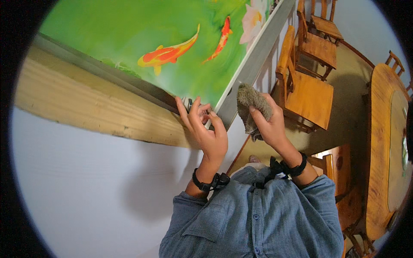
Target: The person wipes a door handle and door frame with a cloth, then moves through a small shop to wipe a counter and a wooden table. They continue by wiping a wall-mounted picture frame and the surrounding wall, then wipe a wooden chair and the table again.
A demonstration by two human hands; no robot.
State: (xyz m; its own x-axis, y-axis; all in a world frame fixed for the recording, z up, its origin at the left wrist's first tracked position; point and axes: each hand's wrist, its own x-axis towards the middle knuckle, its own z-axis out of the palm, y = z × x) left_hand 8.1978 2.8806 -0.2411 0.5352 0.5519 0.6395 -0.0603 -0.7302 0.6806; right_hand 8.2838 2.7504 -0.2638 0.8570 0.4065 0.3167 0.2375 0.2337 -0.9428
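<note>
My right hand (270,119) grips a bunched grey-green cloth (253,104), with its thumb pressed over the near side. The cloth is beside the grey edge strip (255,59) of a green panel pictured with koi and a lotus (125,29). At the panel's near corner is my left hand (206,127), its fingers spread and curved. Some fingertips overlap the corner; whether they touch it is unclear. A small shiny detail between those fingers is too hidden to name. Black straps circle both wrists.
A beige, wood-grained ledge (96,109) borders the panel at left, above a white wall surface (80,167) bearing shadows. Several wooden chairs (309,100) stand at right on a tan floor (348,93). A wooden table (379,138) curves along the far right.
</note>
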